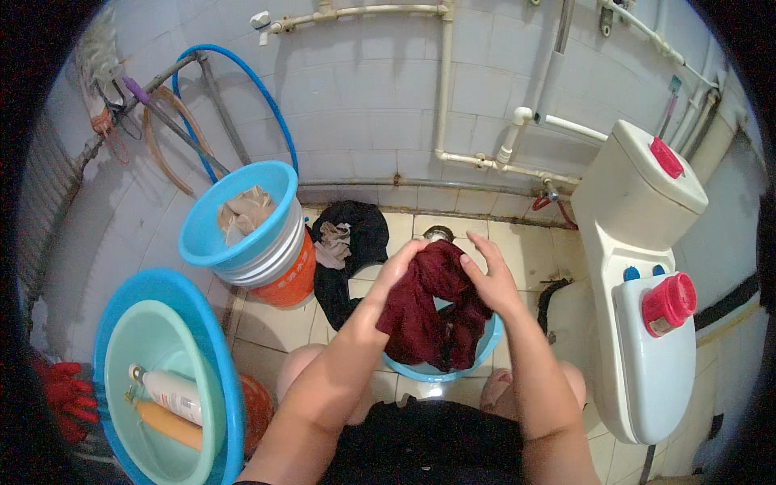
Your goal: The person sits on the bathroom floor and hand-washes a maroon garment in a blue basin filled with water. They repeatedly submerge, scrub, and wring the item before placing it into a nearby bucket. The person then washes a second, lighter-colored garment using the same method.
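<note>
A dark maroon garment [422, 303] hangs bunched up over a light blue basin [440, 374] on the floor in front of me, its lower part reaching into the basin. My left hand [402, 263] is closed around the garment's upper left edge, with the fingertips partly hidden by the cloth. On the other side, my right hand [493, 279] has its fingers stretched out and spread, the thumb resting against the cloth. Folds of the garment cover most of the basin's inside.
Black clothing [356, 230] and a beige cloth [333, 244] lie beside stacked buckets [279, 263], topped by a blue basin [280, 182]. Nested basins [109, 356] at left hold a white bottle [174, 392]. A toilet [598, 242] at right carries a red tub [669, 304]. A drain [439, 233] lies beyond my hands.
</note>
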Motion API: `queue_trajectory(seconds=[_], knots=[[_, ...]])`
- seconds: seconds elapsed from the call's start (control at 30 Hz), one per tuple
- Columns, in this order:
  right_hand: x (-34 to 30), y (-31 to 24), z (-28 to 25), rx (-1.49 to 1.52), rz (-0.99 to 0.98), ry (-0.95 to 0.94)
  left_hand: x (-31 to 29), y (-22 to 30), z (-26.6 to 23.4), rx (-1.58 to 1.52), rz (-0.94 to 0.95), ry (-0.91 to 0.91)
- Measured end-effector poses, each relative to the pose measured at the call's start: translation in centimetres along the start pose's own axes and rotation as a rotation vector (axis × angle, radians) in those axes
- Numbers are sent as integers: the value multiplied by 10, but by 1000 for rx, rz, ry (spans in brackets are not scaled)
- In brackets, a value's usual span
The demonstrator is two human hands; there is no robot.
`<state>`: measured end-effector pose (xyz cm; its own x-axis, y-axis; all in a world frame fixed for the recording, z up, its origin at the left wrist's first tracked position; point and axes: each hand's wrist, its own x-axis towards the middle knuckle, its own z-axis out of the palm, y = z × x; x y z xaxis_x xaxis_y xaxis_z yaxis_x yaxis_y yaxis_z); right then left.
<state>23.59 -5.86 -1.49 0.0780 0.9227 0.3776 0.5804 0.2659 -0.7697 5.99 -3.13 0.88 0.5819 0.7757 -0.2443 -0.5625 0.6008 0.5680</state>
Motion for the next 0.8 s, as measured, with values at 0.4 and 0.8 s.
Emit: queue_trajectory(seconds=[0.4, 0.8], knots=[[-1, -20, -8, 219, 211, -597, 8, 11, -22, 962, 59, -246], [4, -33, -47, 744, 252, -40, 13, -6, -34, 1107, 10, -401]])
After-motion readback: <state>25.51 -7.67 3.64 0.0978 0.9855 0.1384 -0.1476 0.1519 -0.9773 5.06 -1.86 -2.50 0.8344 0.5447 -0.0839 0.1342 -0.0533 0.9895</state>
